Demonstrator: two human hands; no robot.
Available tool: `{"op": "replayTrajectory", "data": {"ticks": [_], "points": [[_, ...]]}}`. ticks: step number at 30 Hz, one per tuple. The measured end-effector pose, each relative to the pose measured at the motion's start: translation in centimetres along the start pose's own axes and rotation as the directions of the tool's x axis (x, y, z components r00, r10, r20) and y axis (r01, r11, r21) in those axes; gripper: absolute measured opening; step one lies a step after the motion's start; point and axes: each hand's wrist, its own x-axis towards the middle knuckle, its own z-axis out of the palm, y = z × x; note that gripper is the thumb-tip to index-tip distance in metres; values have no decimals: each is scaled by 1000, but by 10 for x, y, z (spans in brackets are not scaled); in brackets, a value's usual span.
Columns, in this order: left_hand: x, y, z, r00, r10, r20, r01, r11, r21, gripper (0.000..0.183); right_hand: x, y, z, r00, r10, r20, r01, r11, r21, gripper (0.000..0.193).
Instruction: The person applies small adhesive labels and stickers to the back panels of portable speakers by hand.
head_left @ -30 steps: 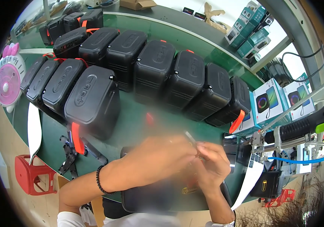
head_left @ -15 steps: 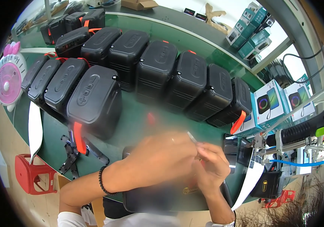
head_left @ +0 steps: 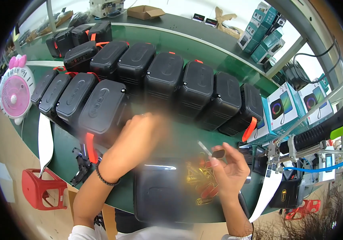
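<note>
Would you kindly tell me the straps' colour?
The straps are orange-red, clearest in the head view.

Gap between hands [head_left: 232, 171], black cases [head_left: 197, 80] beyond

Black beaded bracelet [head_left: 100, 177], white sleeves [head_left: 80, 233]

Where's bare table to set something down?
Green tabletop between the black boxes and your right hand; a smaller patch lies between the white panel and black jointed parts. Crowded: beside that hand, among yellow and red pieces.
</note>
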Motion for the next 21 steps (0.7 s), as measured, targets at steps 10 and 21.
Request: {"op": "replayTrajectory", "data": {"ticks": [10,21], "points": [[0,-4,-1,994,106,19,-106,994,-2,15,3,-14,4,939,-214,269,307,873,-379,33],[8,-9,2,984,165,63,-154,977,-150,14,4,-17,5,925,-209,317,338,834,-437,30]]}}
